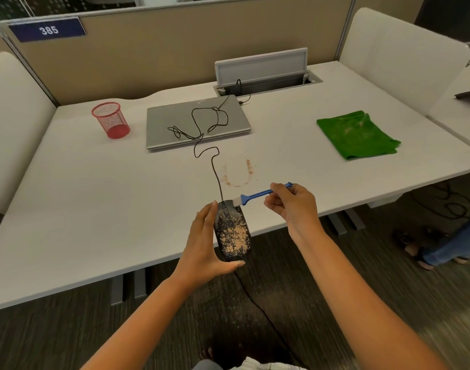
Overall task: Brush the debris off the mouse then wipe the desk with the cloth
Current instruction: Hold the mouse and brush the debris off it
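My left hand (205,244) grips a black wired mouse (232,231) at the desk's front edge; its back is speckled with tan debris. My right hand (292,204) pinches the handle of a small blue brush (257,195), whose pale bristles touch the front of the mouse. A U-shaped ring of tan crumbs (239,173) lies on the white desk (95,209) just behind the mouse. A folded green cloth (356,134) lies at the right of the desk, apart from both hands.
A closed grey laptop (196,124) sits mid-desk with the mouse cable (201,134) looped over it. A red mesh cup (111,120) stands at the back left. A cable hatch (265,73) is open behind. Someone's feet (425,252) show at the right on the floor.
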{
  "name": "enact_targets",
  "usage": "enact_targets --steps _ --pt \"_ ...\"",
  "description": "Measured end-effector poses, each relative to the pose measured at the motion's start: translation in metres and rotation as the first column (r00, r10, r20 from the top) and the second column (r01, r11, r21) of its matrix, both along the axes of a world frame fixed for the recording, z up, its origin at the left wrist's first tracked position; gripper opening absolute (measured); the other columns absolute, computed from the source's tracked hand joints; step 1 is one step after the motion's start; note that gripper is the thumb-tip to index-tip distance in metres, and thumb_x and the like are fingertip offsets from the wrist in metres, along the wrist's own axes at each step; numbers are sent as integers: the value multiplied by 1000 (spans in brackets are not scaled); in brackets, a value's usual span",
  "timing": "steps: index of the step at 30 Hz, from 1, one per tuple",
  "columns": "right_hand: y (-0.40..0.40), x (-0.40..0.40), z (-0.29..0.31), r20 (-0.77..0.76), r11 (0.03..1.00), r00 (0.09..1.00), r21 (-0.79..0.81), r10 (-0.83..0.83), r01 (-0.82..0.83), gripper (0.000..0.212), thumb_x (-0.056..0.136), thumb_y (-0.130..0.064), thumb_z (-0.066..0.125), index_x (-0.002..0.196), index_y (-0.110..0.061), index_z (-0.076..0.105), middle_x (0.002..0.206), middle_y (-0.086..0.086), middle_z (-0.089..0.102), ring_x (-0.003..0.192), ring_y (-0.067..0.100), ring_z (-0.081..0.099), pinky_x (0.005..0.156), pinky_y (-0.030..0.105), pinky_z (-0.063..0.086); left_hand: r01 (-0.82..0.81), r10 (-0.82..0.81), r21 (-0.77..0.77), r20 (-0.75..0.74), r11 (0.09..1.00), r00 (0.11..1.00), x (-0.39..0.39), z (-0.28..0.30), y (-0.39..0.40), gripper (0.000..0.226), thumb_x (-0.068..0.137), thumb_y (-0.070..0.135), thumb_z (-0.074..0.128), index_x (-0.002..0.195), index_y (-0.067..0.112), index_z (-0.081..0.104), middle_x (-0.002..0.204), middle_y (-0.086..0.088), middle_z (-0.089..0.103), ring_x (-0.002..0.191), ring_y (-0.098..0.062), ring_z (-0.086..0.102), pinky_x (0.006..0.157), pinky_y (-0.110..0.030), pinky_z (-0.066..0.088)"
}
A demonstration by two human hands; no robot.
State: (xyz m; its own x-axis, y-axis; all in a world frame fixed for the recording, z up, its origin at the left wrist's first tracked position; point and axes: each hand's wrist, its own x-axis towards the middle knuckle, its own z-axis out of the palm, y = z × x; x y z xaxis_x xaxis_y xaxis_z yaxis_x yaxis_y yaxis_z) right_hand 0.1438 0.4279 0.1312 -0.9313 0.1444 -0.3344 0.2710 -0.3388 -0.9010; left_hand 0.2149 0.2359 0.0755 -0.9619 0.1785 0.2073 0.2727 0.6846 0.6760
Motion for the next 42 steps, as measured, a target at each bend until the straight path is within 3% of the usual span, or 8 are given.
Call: enact_targets --steps 7,16,21,26,33,38,42 --pt "-5 5 -1 -6 999 999 -1 36 -36 11 81 -6 68 74 -6 59 48 -2 64 46 9 61 53 22 55 -13 13 14 0 1000 1000 -2 -2 -1 122 56 58 78 141 46 -9 143 27 0 134 8 2 108 -29 16" --pt "-2 5 2 -36 999 998 22 42 -41 11 81 -7 68 74 -7 59 50 -3 64 47 8 61 55 23 56 -2 2 -6 -2 1000 1000 -4 -3 2 121 55 61 77 140 48 -8 141 32 -3 132 12 -1 107 -27 15" --pt "8 3 1 -21 999 1000 -33 -3 2 10 81 -6 67 77 -7 58 49 -2 64 46 9 61 58 24 57 -1 1 -1 12 1000 1000 -5 -3 4 122 56 58 78 139 50 -10 146 20 4 131 13 -1 108 -28 13" --pt "4 5 -1 -19 999 999 -17 43 -44 9 80 -7 68 75 -6 61 51 -1 65 48 9 61 55 22 55 6 -6 16 8 1000 1000 -6 -5 6 122 56 56 79 140 47 -9 142 24 2 133 10 1 107 -22 11" --pt "7 1 -1 -18 998 1000 -57 13 -14 10 80 -8 69 75 -7 60 51 -1 65 49 10 62 57 23 56 -12 11 36 31 999 999 -7 -6 7 119 54 63 74 139 49 -9 143 24 4 133 8 3 107 -26 15" --pt "8 5 -3 6 999 999 -7 38 -38 9 80 -8 68 74 -7 62 54 0 65 49 10 62 54 23 55 -11 9 44 46 999 999 -8 -5 7 119 53 68 71 140 47 -8 142 25 4 131 13 2 105 -21 14" --pt "15 5 -3 -23 1000 1000 -5 -5 5 10 81 -7 67 73 -8 60 52 -1 63 47 9 60 56 24 56 1 -2 27 56 1000 998 -7 -5 7 119 53 68 71 138 49 -9 148 15 9 131 12 3 107 -24 13"
